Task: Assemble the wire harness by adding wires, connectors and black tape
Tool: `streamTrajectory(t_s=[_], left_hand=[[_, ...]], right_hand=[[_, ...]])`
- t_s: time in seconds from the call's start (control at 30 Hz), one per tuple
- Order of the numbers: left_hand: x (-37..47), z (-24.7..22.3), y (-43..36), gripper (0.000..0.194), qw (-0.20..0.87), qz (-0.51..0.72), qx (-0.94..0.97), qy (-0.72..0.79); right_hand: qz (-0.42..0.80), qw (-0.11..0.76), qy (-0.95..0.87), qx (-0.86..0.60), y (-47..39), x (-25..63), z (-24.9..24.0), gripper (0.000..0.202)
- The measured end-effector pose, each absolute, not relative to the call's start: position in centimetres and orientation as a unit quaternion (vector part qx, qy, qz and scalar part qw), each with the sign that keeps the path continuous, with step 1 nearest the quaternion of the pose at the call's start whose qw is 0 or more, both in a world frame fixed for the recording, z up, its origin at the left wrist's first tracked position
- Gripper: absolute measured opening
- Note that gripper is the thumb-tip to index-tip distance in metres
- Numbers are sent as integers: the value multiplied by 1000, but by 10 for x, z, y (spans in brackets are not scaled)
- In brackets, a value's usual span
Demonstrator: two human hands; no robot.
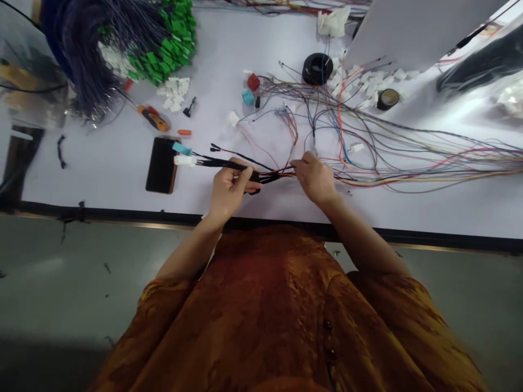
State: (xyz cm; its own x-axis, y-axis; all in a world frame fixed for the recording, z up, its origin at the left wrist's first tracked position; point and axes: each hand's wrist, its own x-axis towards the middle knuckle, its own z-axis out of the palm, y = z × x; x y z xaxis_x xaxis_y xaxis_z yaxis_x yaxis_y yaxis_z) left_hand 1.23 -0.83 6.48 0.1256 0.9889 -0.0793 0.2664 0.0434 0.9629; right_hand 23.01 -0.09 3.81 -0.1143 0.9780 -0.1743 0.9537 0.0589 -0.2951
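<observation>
My left hand [231, 189] is closed around a black-taped wire bundle [216, 162]. From its left end stick out a white connector [185, 160] and a light-blue connector [182, 148], close to a dark phone [162, 165]. My right hand [314, 175] pinches a thin dark wire of the same bundle, just right of the taped part. Colored wires [408, 171] run from there to the right edge. Above my hands lie more loose wires with a red connector [253, 82], a blue connector [248, 98] and a white connector [233, 119].
A black tape roll [317, 68] and a smaller roll [387, 99] lie at the back among white connectors. At the left are a screwdriver [152, 118], an orange piece [184, 132] and dark wires with green connectors [163, 49]. The table's black edge [122, 211] runs near my body.
</observation>
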Motion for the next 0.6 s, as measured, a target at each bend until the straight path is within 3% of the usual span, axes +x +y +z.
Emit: streamTrajectory(t_s=[0.13,0.23,0.3,0.4,0.47,0.6], left_hand=[[13,68,-16,20,307,315,743,504],[11,68,-16,15,147,266,866,398],[7,64,-14,18,114,254,904,323],[-1,52,-11,18,139,264,914,276],[-6,42,-11,13,189,313,875,316],[-6,27,-4,22,319,422,717,453]], right_hand=[[248,116,-749,-604,2,266,19,31],[312,259,-714,-571,3,273,22,30],[389,350,-632,-572,6,259,28,40],[562,405,-486,-533,16,219,28,56],[622,401,-417,-527,23,196,24,54],[543,438,-449,-558,15,186,20,52]])
